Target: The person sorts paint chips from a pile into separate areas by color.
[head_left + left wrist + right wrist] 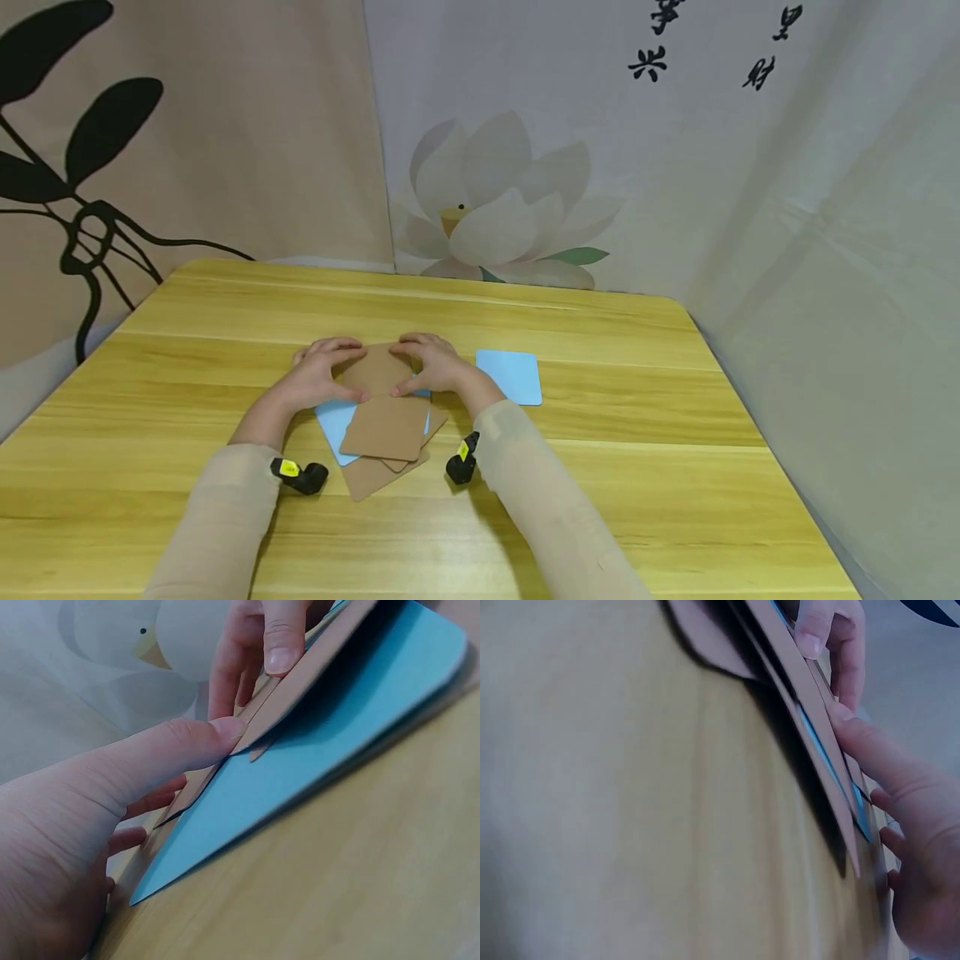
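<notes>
On the table lies a loose pile of square cards with rounded corners, brown and light blue, overlapping at different angles. My left hand (322, 373) and right hand (435, 365) grip the brown card (377, 367) at the pile's far side, one at each side of it. Both thumbs are at its near edge, and the other fingers reach round towards the far edge. Nearer to me lies another brown card (386, 427), on top of a blue card (335, 427) and a lower brown card (367, 482). In the left wrist view, a brown card (311, 679) tilts up above a blue card (300, 787).
A single blue card (510, 377) lies flat to the right of the pile, beside the right forearm. The wooden table (637, 500) reaches back to a printed curtain (300, 125). A black wrist camera (300, 477) sits on the left sleeve, another camera (462, 458) on the right.
</notes>
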`<state>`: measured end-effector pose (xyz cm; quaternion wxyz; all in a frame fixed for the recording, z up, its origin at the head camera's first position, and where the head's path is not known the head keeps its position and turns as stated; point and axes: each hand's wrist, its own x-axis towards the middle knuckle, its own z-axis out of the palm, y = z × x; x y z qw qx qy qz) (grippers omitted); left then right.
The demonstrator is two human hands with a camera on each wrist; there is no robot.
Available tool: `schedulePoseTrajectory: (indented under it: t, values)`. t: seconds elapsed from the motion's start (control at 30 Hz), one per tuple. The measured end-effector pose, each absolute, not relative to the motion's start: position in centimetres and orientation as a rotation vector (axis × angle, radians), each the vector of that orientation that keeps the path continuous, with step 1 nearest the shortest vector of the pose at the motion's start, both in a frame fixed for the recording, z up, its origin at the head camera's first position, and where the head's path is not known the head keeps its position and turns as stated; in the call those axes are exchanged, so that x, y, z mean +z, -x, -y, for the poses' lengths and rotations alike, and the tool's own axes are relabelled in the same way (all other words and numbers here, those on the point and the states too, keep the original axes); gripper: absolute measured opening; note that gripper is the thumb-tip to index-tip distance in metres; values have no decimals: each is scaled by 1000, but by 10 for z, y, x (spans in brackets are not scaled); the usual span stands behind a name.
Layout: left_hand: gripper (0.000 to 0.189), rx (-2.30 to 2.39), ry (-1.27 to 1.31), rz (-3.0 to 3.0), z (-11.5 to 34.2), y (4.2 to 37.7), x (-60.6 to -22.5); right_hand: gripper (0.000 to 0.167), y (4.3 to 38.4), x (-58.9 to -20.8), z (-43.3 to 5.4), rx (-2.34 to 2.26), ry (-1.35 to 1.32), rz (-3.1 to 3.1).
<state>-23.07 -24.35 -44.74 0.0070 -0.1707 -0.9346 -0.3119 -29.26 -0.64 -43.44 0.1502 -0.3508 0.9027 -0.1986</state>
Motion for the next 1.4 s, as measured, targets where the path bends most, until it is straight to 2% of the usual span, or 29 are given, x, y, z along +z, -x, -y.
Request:
schedulePoseTrajectory:
  t: [1.4]
  values:
    - [80, -975, 602, 2942, 243, 234, -449, 80, 287, -438, 7, -755, 904, -2596]
